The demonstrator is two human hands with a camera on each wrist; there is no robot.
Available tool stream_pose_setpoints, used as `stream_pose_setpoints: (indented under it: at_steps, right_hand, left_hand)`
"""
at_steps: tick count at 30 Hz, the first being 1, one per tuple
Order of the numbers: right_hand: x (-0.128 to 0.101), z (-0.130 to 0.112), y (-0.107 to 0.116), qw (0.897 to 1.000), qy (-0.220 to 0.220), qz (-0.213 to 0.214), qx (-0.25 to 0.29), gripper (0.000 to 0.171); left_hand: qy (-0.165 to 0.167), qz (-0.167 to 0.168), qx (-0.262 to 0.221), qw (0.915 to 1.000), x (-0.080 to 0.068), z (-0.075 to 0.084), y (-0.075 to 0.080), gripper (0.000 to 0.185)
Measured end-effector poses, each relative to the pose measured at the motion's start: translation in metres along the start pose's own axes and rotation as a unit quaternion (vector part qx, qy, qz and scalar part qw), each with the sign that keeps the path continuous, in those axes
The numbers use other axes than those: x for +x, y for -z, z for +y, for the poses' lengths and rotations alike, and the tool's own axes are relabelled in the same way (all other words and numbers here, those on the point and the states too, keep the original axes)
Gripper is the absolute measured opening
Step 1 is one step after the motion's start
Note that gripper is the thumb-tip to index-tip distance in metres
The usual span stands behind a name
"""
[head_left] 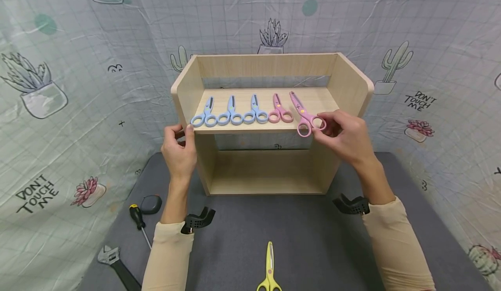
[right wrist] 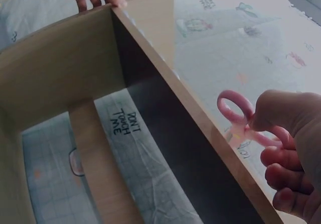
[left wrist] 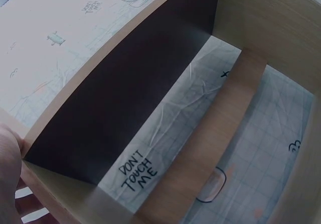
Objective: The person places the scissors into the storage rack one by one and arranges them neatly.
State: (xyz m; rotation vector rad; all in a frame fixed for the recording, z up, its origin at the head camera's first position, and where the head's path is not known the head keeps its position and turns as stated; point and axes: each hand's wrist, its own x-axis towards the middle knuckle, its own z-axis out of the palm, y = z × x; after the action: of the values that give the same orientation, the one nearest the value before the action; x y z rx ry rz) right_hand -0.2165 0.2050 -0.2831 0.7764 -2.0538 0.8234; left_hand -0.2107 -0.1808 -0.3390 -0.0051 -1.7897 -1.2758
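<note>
We're bracing the wooden shelf [head_left: 270, 128] with the left hand [head_left: 179, 152] at its 9 o'clock edge: fingers are curling round the front corner of the side panel, thumb on the shelf's front lip, nothing else held. On the upper board we're seeing three blue scissors [head_left: 231, 112], then a pink pair [head_left: 279, 112], all with blades pointing to 12 o'clock and handles at the front edge. At 3 o'clock the right hand [head_left: 346, 136] is pinching the second pink scissors [head_left: 305, 115] by its handle loops, fingers narrow around them; the blades are lying angled toward 11 o'clock, handles overhanging the lip. To do this well, we're judging: swing the blades to 12, pull the handles level with the neighbours, keep the shelf steady. Yellow scissors [head_left: 269, 269] are lying at 6 o'clock on the grey mat [head_left: 305, 239].
</note>
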Motion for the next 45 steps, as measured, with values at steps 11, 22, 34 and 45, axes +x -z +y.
stream_pose_setpoints:
  at_steps: [11,22,34,45]
  right_hand:
    - [0.014,0.003,-0.007,0.996,-0.068,-0.019,-0.046,0.021]
    - [0.025,0.004,-0.011,0.987,-0.122,-0.069,-0.080,0.023]
    - [0.031,0.000,-0.011,0.971,-0.169,-0.130,-0.110,0.031]
    - [0.037,-0.002,-0.009,0.962,-0.180,-0.162,-0.124,0.034]
  left_hand:
    - [0.000,0.002,-0.002,1.0000,0.000,0.000,0.000,0.034]
    - [0.003,0.001,-0.006,1.0000,0.000,0.000,-0.001,0.035]
    - [0.002,0.007,-0.001,1.0000,0.001,-0.001,-0.001,0.036]
    - [0.003,0.005,0.001,1.0000,0.001,-0.001,-0.001,0.035]
